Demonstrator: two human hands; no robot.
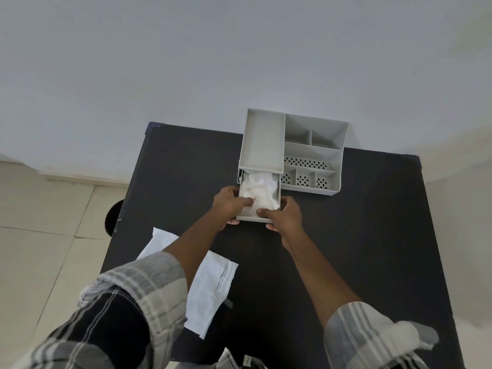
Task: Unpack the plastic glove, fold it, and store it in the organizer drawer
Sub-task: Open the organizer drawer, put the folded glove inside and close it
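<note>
A grey plastic organizer (314,153) stands at the far side of the black table (346,235). Its drawer (251,219) is pulled out toward me. A crumpled clear plastic glove (259,189) lies inside the drawer. My left hand (230,205) grips the drawer's left front corner, with fingers pressing down on the glove. My right hand (283,215) holds the drawer's right front corner, thumb over the front rim beside the glove.
A torn white wrapper (210,286) lies flat on the table near its left front edge, partly under my left forearm. The organizer's open compartments (311,166) hold nothing visible. A dark round object (113,217) shows on the tiled floor at the left of the table.
</note>
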